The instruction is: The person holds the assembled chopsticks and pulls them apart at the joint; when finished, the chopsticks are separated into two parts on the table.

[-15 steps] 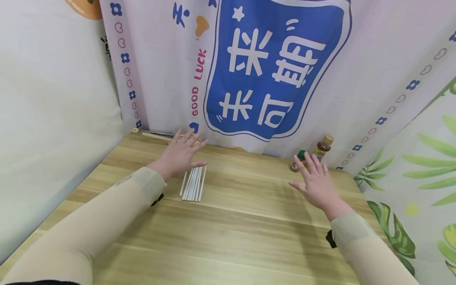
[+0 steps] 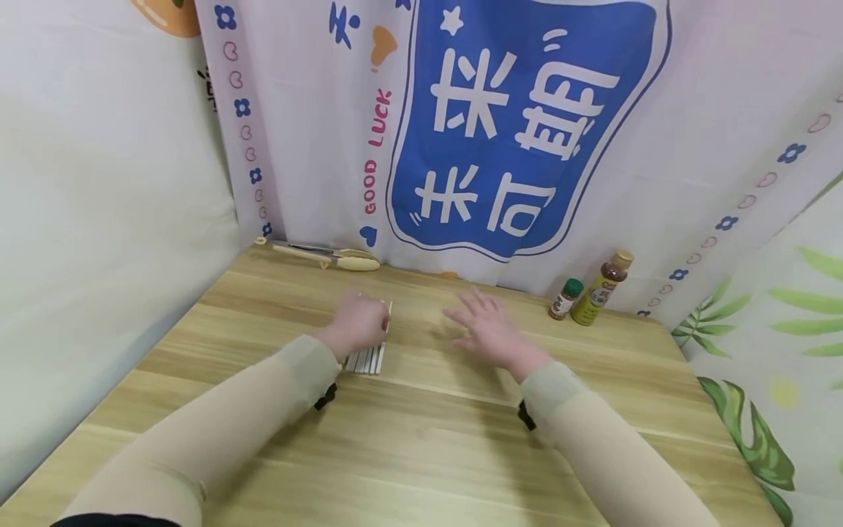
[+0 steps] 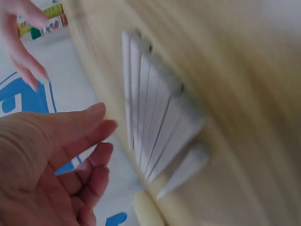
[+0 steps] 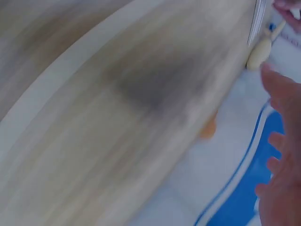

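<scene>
Several white sticks (image 2: 364, 361) lie side by side on the wooden table, fanned out in the left wrist view. Over them is my left hand (image 2: 358, 323), which hides their far part in the head view. Seen from the left wrist, its fingers are loosely bent, the thumb tip close to the index finger, with nothing between them; the sticks (image 3: 153, 110) are just beyond the fingertips. My right hand (image 2: 492, 331) hovers to the right of the sticks, fingers spread and holding nothing. It is slightly blurred.
Tongs with beige tips (image 2: 358, 263) lie along the table's back left edge beside a thin wooden stick (image 2: 299, 252). A green-capped small bottle (image 2: 564, 300) and a taller yellow-labelled bottle (image 2: 598, 293) stand at the back right. A printed curtain (image 2: 316, 146) hangs behind the table.
The left hand has come down and toward the sticks, its spread fingers now bent. The right hand has moved left, away from the bottles. The head view has shifted slightly.
</scene>
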`<act>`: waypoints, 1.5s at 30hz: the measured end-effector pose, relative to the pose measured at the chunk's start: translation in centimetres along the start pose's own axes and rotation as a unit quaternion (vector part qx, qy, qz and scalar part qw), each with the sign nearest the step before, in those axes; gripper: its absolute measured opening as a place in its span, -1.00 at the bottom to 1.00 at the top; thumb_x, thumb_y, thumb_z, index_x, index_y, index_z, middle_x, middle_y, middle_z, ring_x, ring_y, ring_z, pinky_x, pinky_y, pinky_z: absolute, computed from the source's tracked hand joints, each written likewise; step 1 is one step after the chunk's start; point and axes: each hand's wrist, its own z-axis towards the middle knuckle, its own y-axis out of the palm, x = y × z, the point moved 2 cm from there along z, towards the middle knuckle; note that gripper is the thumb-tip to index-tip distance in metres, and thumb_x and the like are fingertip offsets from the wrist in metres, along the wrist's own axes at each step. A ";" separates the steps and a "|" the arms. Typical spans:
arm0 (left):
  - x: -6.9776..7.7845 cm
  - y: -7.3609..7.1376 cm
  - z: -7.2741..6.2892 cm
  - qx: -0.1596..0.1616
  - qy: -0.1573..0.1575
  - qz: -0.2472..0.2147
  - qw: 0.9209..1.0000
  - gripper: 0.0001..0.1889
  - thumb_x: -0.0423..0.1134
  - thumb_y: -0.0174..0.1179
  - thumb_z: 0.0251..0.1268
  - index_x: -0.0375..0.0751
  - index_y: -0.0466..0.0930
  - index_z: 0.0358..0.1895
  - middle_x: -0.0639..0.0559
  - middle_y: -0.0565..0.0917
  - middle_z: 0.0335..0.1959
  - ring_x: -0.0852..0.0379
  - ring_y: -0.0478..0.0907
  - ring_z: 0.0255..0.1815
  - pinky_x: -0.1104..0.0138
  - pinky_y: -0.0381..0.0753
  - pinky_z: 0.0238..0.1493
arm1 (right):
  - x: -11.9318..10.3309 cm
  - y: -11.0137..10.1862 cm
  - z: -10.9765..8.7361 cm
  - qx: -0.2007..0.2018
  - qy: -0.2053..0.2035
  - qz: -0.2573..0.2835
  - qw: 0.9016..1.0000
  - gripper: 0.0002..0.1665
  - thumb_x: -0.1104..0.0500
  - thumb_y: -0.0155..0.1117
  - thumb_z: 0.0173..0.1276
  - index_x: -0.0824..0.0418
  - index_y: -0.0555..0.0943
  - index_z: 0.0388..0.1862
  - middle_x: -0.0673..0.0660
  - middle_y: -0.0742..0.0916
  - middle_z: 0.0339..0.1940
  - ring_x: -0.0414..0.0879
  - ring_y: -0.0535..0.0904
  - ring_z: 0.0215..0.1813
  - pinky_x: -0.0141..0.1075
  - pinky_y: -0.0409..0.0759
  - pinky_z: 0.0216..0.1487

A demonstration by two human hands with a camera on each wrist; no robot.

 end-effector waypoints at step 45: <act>8.4 0.1 2.5 0.027 0.112 -0.140 0.983 -0.90 -0.21 0.16 0.46 -0.09 0.67 -0.20 0.18 0.62 -0.36 0.21 0.53 -0.35 0.25 0.52 -0.19 | 0.4 -0.2 -2.8 0.092 0.021 0.261 0.961 -0.93 0.33 0.29 0.38 0.18 0.68 -0.29 0.04 0.72 -0.37 -0.17 0.53 -0.39 -0.24 0.53 -0.35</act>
